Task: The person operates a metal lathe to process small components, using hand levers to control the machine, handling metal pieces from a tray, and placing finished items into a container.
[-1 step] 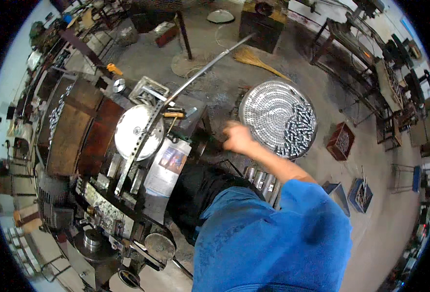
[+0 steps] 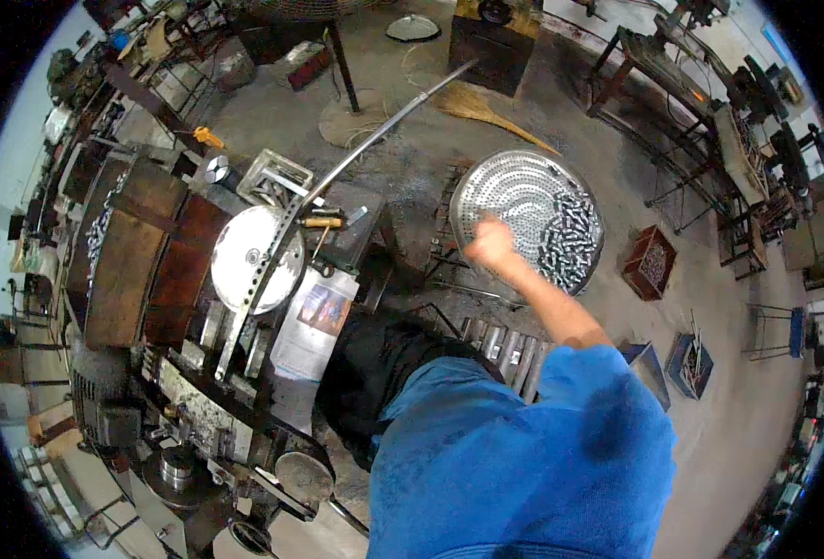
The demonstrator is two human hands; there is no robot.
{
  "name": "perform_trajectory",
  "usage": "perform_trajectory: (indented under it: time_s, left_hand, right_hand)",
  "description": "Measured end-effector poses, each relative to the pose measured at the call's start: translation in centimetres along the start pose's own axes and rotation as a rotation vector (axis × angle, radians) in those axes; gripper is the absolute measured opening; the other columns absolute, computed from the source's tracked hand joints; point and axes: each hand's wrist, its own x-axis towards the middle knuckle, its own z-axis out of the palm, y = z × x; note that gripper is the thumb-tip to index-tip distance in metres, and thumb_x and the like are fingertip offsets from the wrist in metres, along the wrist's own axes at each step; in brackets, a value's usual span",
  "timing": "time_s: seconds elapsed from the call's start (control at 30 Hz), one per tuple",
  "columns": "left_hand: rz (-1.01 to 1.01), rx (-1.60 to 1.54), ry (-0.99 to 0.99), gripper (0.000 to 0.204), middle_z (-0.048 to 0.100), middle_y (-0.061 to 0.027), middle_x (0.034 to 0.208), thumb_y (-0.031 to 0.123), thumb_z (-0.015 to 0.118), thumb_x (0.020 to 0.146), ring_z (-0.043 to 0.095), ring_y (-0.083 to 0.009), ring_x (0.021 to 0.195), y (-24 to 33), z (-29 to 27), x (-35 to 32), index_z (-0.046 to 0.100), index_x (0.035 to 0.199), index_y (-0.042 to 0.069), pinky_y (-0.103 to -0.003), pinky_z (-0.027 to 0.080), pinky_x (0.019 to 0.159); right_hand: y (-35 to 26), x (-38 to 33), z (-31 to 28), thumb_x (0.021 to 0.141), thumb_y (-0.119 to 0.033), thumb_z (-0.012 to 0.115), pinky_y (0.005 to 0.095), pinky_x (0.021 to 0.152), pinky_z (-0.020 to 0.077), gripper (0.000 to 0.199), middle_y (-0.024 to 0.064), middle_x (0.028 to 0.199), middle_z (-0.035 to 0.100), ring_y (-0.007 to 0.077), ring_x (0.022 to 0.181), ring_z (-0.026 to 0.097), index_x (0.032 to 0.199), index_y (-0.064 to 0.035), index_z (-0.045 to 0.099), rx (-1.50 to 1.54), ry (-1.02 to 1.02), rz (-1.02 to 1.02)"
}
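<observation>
Over the near-left part of a large round perforated metal tray (image 2: 498,184) is my right hand (image 2: 491,244), its fingers curled in. What they hold, if anything, is hidden and slightly blurred. Small shiny metal cylinders (image 2: 572,238) lie heaped along the tray's right side, to the right of the hand. My left hand does not show. To the left, a pale round metal disc (image 2: 235,265) sits on the machine bench, with a long bar with holes (image 2: 267,264) running across it. A printed paper sheet (image 2: 311,326) lies beside the disc.
A straw broom (image 2: 473,104) lies on the floor beyond the tray. A reddish box of small parts (image 2: 650,264) stands to its right, with a blue bin (image 2: 690,365) nearer. Thick metal cylinders (image 2: 510,347) lie close to my legs. A long rod (image 2: 375,138) juts out beyond the bench.
My right hand has moved right, from beside the tray's left rim to above the tray. The whole view has shifted slightly. The disc and bar stay in place.
</observation>
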Motion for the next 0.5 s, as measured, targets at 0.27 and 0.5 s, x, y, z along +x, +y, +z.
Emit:
perform_trajectory:
  time_s: [0.27,0.5]
  left_hand:
    - [0.002,0.144,-0.053,0.036,0.058,-0.0117,0.063,0.025,0.063,0.08,0.055,-0.0206,0.052,-1.1,1.1,4.6,0.053,0.098,-0.004,-0.034,0.048,0.054]
    - [0.248,-0.081,0.019,0.028,0.051,-0.0071,0.054,0.02,0.065,0.075,0.051,-0.0168,0.042,-3.0,-2.3,3.5,0.05,0.081,-0.003,-0.03,0.045,0.041]
  right_hand:
    - [17.1,4.5,-0.6,0.067,-0.036,0.058,0.0344,0.086,0.0448,0.043,0.0172,0.101,0.061,0.028,0.1,0.056,0.094,-0.0022,0.064,-0.082,0.111,0.567]
    - [21.2,8.2,3.2,0.077,-0.043,0.052,0.0439,0.079,0.045,0.046,0.0209,0.092,0.061,0.0351,0.092,0.058,0.098,-0.003,0.062,-0.149,-0.075,0.142]
